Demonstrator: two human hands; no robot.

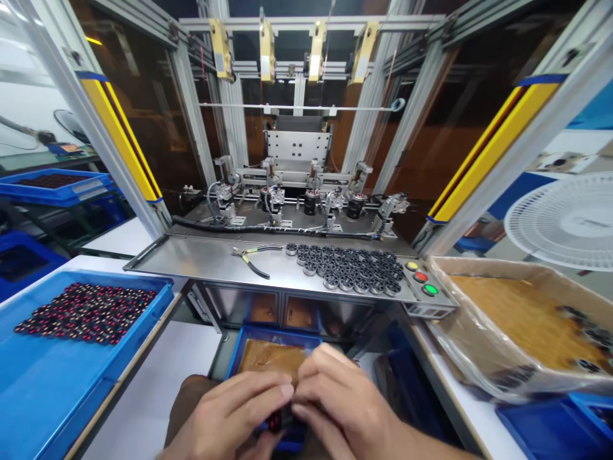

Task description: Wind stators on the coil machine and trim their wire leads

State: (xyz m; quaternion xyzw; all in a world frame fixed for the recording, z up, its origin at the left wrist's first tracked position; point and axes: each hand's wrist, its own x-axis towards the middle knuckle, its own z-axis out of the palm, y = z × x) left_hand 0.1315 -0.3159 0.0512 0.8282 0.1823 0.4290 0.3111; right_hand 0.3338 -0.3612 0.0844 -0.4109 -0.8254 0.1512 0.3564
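Observation:
My left hand (pixel 234 412) is closed around a small black-and-red part (pixel 274 421), of which only a dark side with red edges shows. Fingers hide the rest of it. My right hand (pixel 338 402) meets the left one above my lap, its thumb and fingers pinched together at the part's top. What the right fingertips grip is hidden. Below and behind the hands is a blue bin (pixel 238 348) with a brown sheet inside. Many similar black-and-red parts (pixel 90 313) lie in a blue tray (pixel 43 390) at the left.
Black and silver ring-shaped parts (pixel 354 268) crowd the metal ledge (pixel 191 255), beside cutting pliers (pixel 251 260). Yellow, red and green buttons (pixel 420 277) sit at its right end. Behind stands a machine with several fixtures (pixel 311 201). A plastic-lined carton (pixel 460 332) and a fan (pixel 569 220) are at right.

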